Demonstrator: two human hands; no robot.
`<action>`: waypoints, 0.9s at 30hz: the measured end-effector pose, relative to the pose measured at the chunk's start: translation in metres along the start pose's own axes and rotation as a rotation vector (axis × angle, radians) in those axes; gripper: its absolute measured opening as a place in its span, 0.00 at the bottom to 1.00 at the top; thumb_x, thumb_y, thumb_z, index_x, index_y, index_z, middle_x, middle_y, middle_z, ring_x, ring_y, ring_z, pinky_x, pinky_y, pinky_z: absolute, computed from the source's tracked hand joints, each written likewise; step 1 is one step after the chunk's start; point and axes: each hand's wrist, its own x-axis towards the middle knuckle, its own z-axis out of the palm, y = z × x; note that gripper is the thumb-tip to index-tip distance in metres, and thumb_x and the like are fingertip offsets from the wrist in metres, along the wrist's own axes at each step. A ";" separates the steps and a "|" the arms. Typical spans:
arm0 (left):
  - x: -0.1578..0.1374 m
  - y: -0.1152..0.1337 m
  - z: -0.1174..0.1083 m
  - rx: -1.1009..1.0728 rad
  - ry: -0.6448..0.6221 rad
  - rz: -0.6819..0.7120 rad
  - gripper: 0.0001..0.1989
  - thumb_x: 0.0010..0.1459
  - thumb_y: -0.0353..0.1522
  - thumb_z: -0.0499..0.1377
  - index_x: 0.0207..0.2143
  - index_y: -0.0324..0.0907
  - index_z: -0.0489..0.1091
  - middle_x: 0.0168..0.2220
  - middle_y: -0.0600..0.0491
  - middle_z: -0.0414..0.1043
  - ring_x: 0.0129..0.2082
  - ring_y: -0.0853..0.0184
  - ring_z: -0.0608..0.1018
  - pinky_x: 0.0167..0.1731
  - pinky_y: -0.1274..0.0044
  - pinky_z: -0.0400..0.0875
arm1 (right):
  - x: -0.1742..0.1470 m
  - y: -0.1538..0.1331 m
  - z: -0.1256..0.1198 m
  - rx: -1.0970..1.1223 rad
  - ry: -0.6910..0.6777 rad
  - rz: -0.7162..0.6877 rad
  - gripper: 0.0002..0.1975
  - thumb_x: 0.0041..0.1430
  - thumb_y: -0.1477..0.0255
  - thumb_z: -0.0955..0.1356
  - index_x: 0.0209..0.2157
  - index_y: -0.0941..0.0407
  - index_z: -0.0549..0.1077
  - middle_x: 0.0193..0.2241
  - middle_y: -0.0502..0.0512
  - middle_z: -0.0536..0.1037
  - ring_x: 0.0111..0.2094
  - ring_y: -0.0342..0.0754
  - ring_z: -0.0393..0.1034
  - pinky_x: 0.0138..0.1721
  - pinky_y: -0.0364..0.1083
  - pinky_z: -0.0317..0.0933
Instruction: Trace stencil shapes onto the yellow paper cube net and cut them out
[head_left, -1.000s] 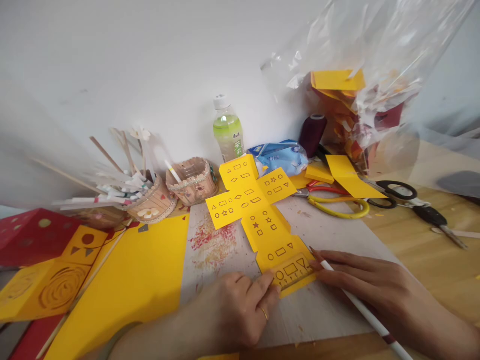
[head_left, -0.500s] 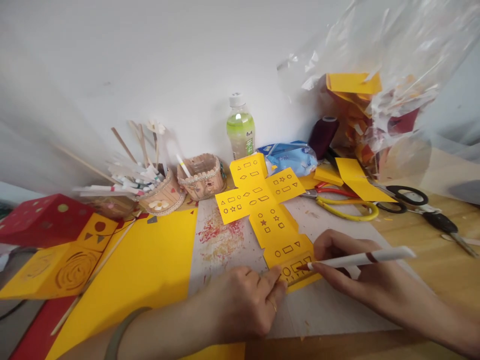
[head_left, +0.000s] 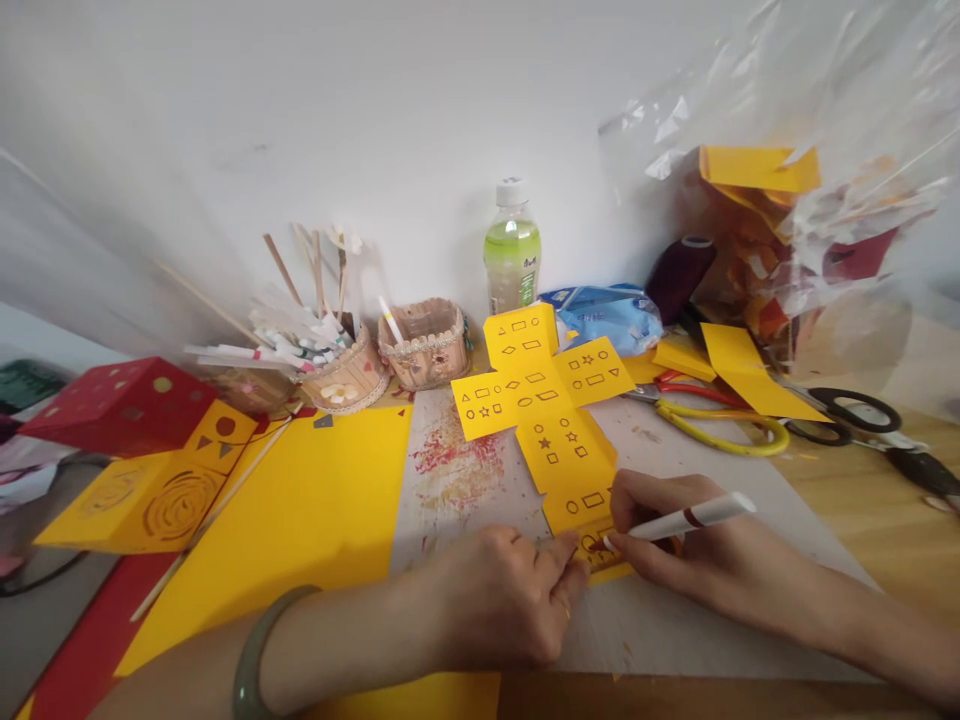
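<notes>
A yellow card (head_left: 536,378), cut as a cross-shaped box net, lies on a stained grey sheet (head_left: 457,470), with rows of small dark shapes drawn on it. Over its near end rests a clear stencil ruler (head_left: 594,558) with cut-out shapes, partly covered by fingers. My left hand (head_left: 510,595) presses the ruler's left end down, its fingers bent and held together. In my right hand (head_left: 667,535) is a white marker (head_left: 701,516) with a dark red band, pinched near its tip. The tip meets the stencil by a round cut-out.
Yellow-handled scissors (head_left: 739,432), black-handled scissors (head_left: 862,410) and folded yellow card pieces (head_left: 750,365) lie to the right. Behind stand a drink bottle (head_left: 512,250), a blue wipes pack (head_left: 607,318) and baskets (head_left: 424,350). At left are a yellow sheet (head_left: 322,500) and a red box (head_left: 124,405).
The marker tip has moved left along the stencil, from the rectangular cut-out to the round one. My left hand keeps holding the ruler down. The whole view has shifted slightly.
</notes>
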 end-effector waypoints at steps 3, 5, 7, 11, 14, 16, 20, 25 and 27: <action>0.000 -0.001 -0.001 -0.003 -0.015 0.005 0.13 0.60 0.24 0.49 0.42 0.31 0.72 0.44 0.39 0.76 0.22 0.68 0.77 0.15 0.78 0.68 | 0.001 0.001 0.000 -0.019 -0.027 0.004 0.09 0.57 0.74 0.61 0.22 0.54 0.60 0.19 0.45 0.65 0.21 0.39 0.57 0.21 0.39 0.52; 0.000 -0.001 -0.001 -0.003 -0.034 0.007 0.13 0.60 0.25 0.50 0.42 0.31 0.72 0.44 0.38 0.75 0.23 0.68 0.77 0.15 0.78 0.68 | 0.003 0.001 0.000 -0.027 -0.039 0.009 0.10 0.57 0.74 0.61 0.22 0.54 0.59 0.19 0.46 0.65 0.21 0.40 0.57 0.21 0.39 0.52; -0.001 -0.001 -0.002 -0.003 -0.046 0.009 0.13 0.60 0.25 0.50 0.43 0.31 0.71 0.44 0.38 0.75 0.22 0.68 0.77 0.15 0.78 0.68 | 0.006 0.000 -0.001 -0.034 -0.056 0.011 0.10 0.58 0.72 0.61 0.22 0.54 0.59 0.19 0.46 0.65 0.21 0.40 0.57 0.21 0.39 0.53; 0.000 -0.001 -0.002 0.005 -0.021 0.003 0.13 0.60 0.25 0.50 0.42 0.31 0.72 0.43 0.38 0.75 0.21 0.68 0.76 0.14 0.78 0.67 | 0.011 -0.001 -0.004 -0.057 -0.090 -0.006 0.12 0.60 0.69 0.60 0.23 0.55 0.61 0.20 0.47 0.66 0.22 0.41 0.59 0.22 0.40 0.54; 0.000 -0.001 -0.002 0.010 -0.022 0.001 0.13 0.60 0.24 0.49 0.41 0.31 0.72 0.43 0.38 0.76 0.21 0.68 0.76 0.14 0.78 0.67 | 0.010 -0.003 -0.006 -0.113 -0.082 -0.045 0.12 0.60 0.70 0.60 0.23 0.54 0.60 0.20 0.48 0.67 0.22 0.41 0.60 0.22 0.40 0.54; 0.000 -0.001 -0.002 0.009 -0.040 0.005 0.13 0.60 0.24 0.50 0.42 0.31 0.71 0.44 0.38 0.75 0.21 0.68 0.76 0.14 0.78 0.68 | 0.010 -0.006 -0.007 -0.169 -0.094 -0.090 0.12 0.62 0.72 0.59 0.23 0.54 0.60 0.21 0.48 0.68 0.22 0.42 0.60 0.23 0.41 0.54; -0.002 0.000 0.000 0.007 -0.037 -0.004 0.12 0.59 0.25 0.51 0.43 0.31 0.71 0.43 0.39 0.76 0.22 0.68 0.76 0.14 0.78 0.68 | 0.012 -0.015 -0.008 -0.272 -0.177 -0.136 0.11 0.61 0.74 0.59 0.24 0.54 0.57 0.22 0.49 0.69 0.24 0.43 0.62 0.24 0.43 0.52; -0.002 0.000 0.001 -0.007 -0.002 -0.026 0.11 0.58 0.25 0.52 0.41 0.31 0.71 0.40 0.41 0.76 0.21 0.68 0.75 0.13 0.78 0.66 | 0.024 -0.023 -0.012 -0.260 -0.282 -0.122 0.11 0.58 0.76 0.61 0.23 0.54 0.55 0.20 0.46 0.64 0.22 0.41 0.58 0.23 0.43 0.48; -0.002 0.000 0.001 -0.001 -0.016 -0.024 0.11 0.59 0.25 0.51 0.42 0.32 0.71 0.40 0.42 0.77 0.20 0.69 0.74 0.13 0.78 0.66 | 0.030 -0.022 -0.012 -0.219 -0.296 -0.089 0.11 0.56 0.77 0.61 0.23 0.54 0.55 0.19 0.44 0.61 0.21 0.40 0.55 0.22 0.42 0.47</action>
